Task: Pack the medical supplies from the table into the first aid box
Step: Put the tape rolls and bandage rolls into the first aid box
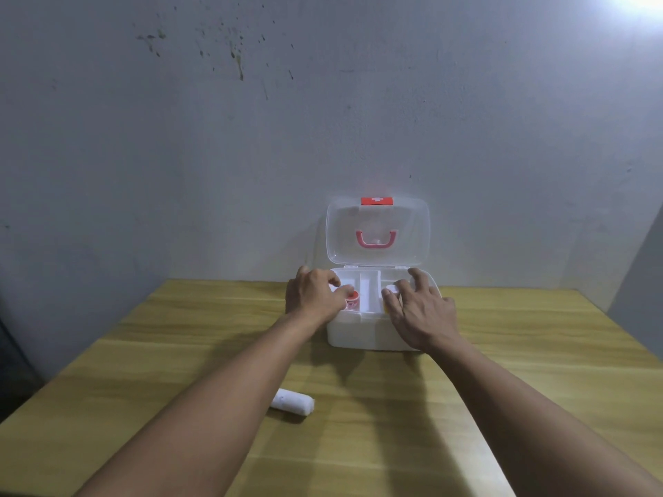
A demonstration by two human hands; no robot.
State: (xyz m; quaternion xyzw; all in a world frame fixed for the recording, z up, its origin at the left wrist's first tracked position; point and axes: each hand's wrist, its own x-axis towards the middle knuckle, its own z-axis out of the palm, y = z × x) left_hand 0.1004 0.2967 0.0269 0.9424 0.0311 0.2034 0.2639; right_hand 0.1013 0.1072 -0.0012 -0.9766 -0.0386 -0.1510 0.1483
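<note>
Over the open first aid box [362, 333], left fingers [337, 281] pinch a red-capped bottle [352, 299]; right fingers [391, 299] spread.

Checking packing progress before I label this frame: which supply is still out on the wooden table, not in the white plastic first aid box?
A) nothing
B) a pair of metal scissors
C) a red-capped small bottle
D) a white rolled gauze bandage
D: the white rolled gauze bandage lies on the wooden table near the left forearm, well short of the open white plastic first aid box.
</note>
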